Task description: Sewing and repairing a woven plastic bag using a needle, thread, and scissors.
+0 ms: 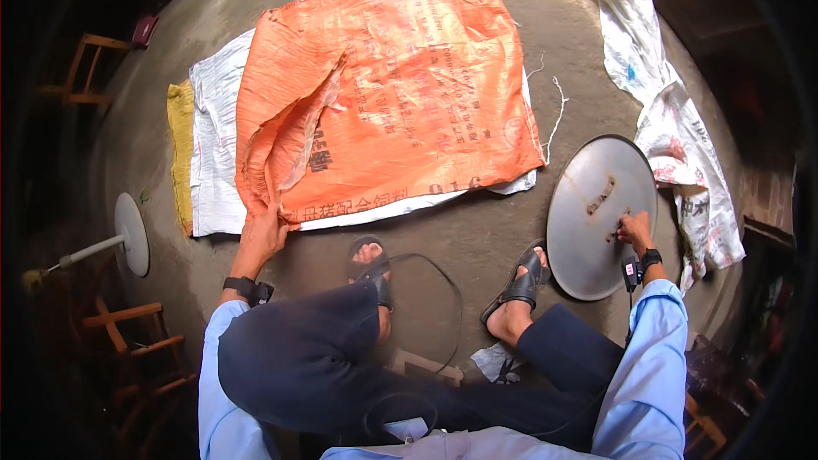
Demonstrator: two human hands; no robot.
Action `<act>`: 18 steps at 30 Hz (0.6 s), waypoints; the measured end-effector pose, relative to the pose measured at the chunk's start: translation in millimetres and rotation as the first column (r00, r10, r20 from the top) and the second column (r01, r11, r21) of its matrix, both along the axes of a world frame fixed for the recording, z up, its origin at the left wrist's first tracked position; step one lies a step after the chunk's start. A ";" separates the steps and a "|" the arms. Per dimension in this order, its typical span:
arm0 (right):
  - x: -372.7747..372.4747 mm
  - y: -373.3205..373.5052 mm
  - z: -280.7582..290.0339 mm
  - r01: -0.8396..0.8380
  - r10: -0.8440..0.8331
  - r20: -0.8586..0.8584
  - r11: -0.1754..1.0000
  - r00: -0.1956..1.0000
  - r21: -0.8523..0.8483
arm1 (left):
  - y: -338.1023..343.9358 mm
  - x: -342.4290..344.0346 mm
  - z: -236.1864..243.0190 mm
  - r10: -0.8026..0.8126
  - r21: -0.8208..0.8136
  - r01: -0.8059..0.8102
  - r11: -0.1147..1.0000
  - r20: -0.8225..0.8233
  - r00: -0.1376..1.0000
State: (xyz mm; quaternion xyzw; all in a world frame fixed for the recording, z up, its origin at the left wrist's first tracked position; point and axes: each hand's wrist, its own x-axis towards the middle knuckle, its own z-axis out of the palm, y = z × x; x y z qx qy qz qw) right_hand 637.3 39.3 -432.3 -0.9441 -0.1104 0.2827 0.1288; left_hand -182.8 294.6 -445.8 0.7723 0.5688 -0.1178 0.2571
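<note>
My left hand (266, 239) is closed on the near left corner of a large orange woven sack (400, 94). The sack lies flat, with a fold gaping open along its left side. Beneath it show a white woven sack (220, 132) and, farther left, a yellow one (181, 149). Over the right part of a round grey metal lid (579, 247), my right hand (633, 230) has its fingers drawn together beside small dark bits. Whether anything is between those fingers cannot be made out. Rust-brown marks (601, 196) run across the lid's middle.
Another white sack (673, 128) trails along the right side. White string (557, 115) lies between it and the orange sack. A dark cord (456, 290) loops by my sandalled feet. At the left are a round white disc on a rod (132, 234) and wooden chairs (128, 319).
</note>
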 end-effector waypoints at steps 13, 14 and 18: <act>-258.8 184.3 55.4 -0.955 0.889 0.357 0.238 0.287 0.176 | -14.6 -125.6 36.4 0.740 -0.726 -0.611 0.317 0.592 -0.320; -273.1 187.0 38.3 -0.993 0.866 0.487 0.074 0.111 0.095 | -14.4 -127.4 39.2 0.736 -0.737 -0.593 0.325 0.591 -0.331; -290.3 197.2 -8.0 -0.972 0.904 0.424 0.046 -0.058 -0.232 | -16.6 -138.9 48.7 0.721 -0.727 -0.585 0.359 0.614 -0.321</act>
